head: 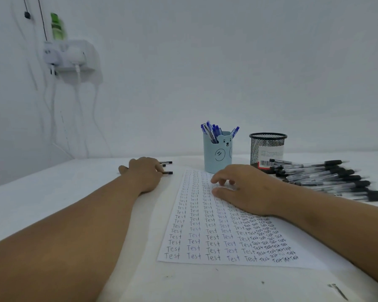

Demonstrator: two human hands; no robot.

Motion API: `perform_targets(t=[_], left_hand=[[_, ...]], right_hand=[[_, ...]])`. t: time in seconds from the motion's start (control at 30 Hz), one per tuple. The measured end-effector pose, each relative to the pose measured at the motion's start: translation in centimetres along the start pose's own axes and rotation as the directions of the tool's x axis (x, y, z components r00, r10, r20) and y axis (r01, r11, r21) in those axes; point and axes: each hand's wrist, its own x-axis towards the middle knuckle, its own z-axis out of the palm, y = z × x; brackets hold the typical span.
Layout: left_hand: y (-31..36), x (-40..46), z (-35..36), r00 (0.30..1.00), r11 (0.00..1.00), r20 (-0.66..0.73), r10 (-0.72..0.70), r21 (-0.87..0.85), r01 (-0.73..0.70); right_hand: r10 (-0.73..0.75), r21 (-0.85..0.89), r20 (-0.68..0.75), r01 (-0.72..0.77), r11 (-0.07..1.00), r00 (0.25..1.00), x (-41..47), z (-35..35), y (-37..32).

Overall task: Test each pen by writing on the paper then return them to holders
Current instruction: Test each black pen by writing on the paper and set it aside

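A white paper (207, 234) covered in rows of the word "Test" lies on the table in front of me. My right hand (244, 190) rests on its upper part with relaxed fingers and holds nothing. My left hand (143, 173) lies left of the paper over a few black pens (168, 172), whose ends stick out to the right; whether it grips one is hidden. A light blue bear holder (217, 156) with several blue pens (212, 131) stands behind the paper. Right of it stands a black mesh holder (267, 149).
A large pile of black-capped pens (327, 177) lies at the right of the white table (52, 199). A wall socket with white cables (70, 57) hangs at the back left. A dark mark (338, 290) shows near the front right edge.
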Motion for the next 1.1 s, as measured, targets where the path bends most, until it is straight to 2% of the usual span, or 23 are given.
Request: perform_targets(t=[0.1,0.17,0.2,0.27,0.33,0.37,0.4,0.43,0.5,0.6,0.7,0.93,1.1], left_hand=[[0.6,-0.2,-0.3,0.983,0.982,-0.156,0.102,-0.143,-0.125],[1.7,-0.6,-0.8,0.96,0.869,-0.225,0.167,-0.426,-0.252],[2.6,-1.1,-1.1,0.955,0.761,-0.238,0.179,-0.582,-0.287],[4.5,-2.4,-2.0,0.965,0.501,-0.207,0.16,-0.825,-0.26],[5.9,-3.4,-3.0,0.985,0.104,-0.088,0.148,-0.989,-0.104],[6.3,-3.8,-3.5,0.985,-0.101,-0.002,0.175,-0.995,0.016],[6.5,-4.2,-3.9,0.973,-0.257,0.06,0.223,-0.959,0.118],[6.6,-4.4,-4.2,0.959,-0.357,0.093,0.269,-0.915,0.189],[6.8,-4.8,-4.4,0.941,-0.489,0.099,0.324,-0.834,0.256],[6.9,-5.0,-4.5,0.94,-0.612,0.073,0.332,-0.742,0.274],[6.7,-5.2,-4.6,0.945,-0.672,0.069,0.32,-0.687,0.278],[7.0,-5.4,-4.0,0.946,-0.636,0.08,0.315,-0.722,0.273],[8.3,-6.1,-3.5,0.947,-0.583,0.09,0.309,-0.769,0.263]], right_hand=[[-0.003,0.021,-0.016,0.003,1.0,1.0,0.0,0.0,0.2],[0.001,0.046,-0.027,0.0,0.999,1.0,-0.1,-0.1,0.3],[0.007,0.061,-0.033,-0.005,0.998,0.999,-0.1,-0.2,0.4],[0.018,0.089,-0.045,-0.014,0.996,0.999,-0.2,-0.4,0.7],[0.028,0.112,-0.071,-0.019,0.993,0.997,-0.3,-0.6,0.9],[0.035,0.123,-0.087,-0.025,0.992,0.996,-0.4,-0.7,1.1],[0.044,0.135,-0.103,-0.03,0.99,0.994,-0.5,-0.7,1.2],[0.054,0.146,-0.117,-0.036,0.989,0.992,-0.5,-0.8,1.3],[0.07,0.17,-0.137,-0.046,0.984,0.988,-0.8,-0.9,1.4],[0.098,0.217,-0.17,-0.06,0.974,0.981,-1.1,-1.0,1.4],[0.137,0.288,-0.225,-0.068,0.955,0.965,-1.2,-1.0,1.5],[0.159,0.348,-0.333,-0.036,0.937,0.929,-1.5,-1.2,1.5],[0.044,0.345,-0.38,0.097,0.933,0.924,-1.7,-1.9,0.8]])
